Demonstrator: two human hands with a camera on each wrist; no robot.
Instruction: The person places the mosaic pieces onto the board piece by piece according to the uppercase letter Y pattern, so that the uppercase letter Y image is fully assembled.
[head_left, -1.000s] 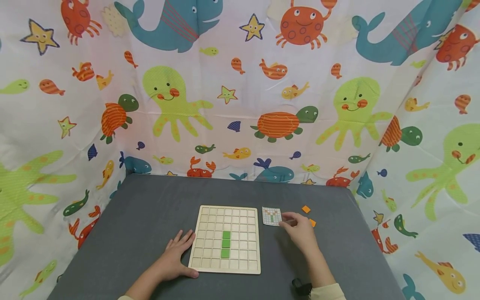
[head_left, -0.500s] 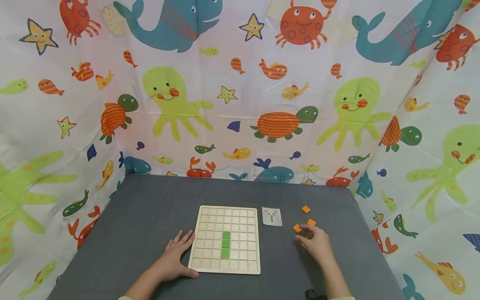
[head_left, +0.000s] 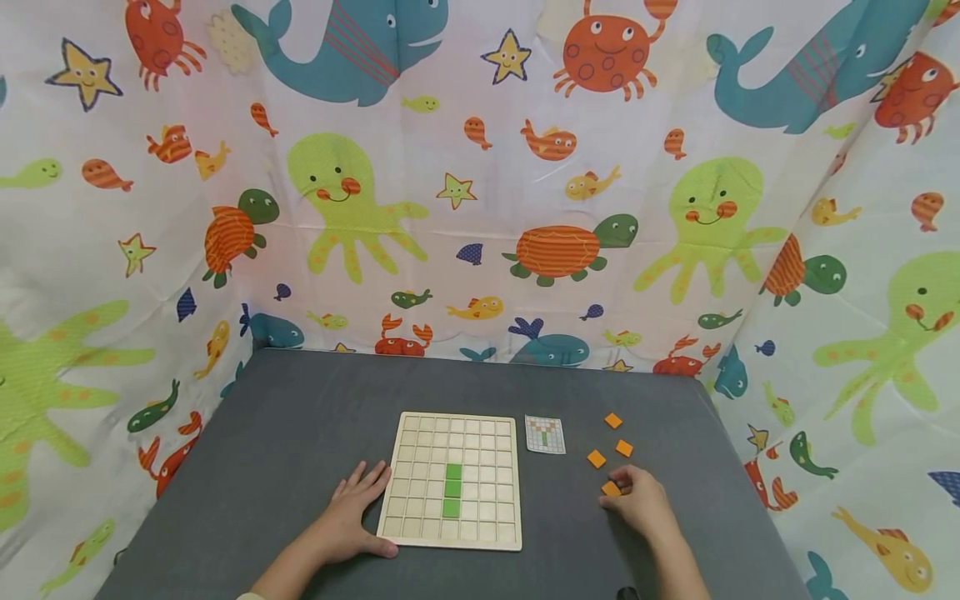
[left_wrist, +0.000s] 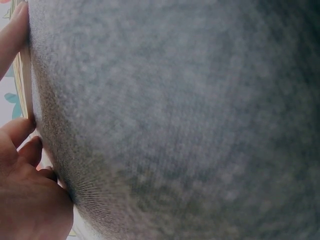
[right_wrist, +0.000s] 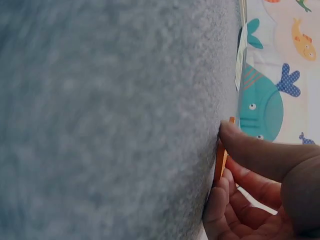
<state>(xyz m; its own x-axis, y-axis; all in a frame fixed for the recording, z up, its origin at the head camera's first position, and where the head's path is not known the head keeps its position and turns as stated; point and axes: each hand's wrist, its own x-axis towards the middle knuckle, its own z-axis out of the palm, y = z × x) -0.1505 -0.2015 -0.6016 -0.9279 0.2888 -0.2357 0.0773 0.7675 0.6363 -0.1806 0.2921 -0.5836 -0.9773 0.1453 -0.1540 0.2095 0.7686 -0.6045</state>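
A square wooden grid board [head_left: 420, 533] lies on the grey table, with several green tiles [head_left: 452, 490] in one column of its cells. My left hand [head_left: 343, 518] rests with spread fingers along the board's left edge, its thumb at the near corner; the left wrist view shows the fingertips [left_wrist: 22, 127] at the board's side. Right of the board, my right hand [head_left: 643, 500] pinches an orange square tile [head_left: 611, 489] between thumb and fingers, low over the cloth. In the right wrist view that orange tile [right_wrist: 220, 161] appears edge-on, partly hidden behind the thumb.
Three more orange tiles [head_left: 596, 458] lie loose just beyond my right hand. A small printed card [head_left: 544, 435] with a coloured grid pattern lies between them and the board. A curtain [head_left: 480, 208] with sea animals surrounds the table [head_left: 330, 400] at the back and sides.
My right hand has moved from the card rightward and nearer to me, onto the nearest orange tile. The orange tiles it covered now show. My left hand has stayed at the board.
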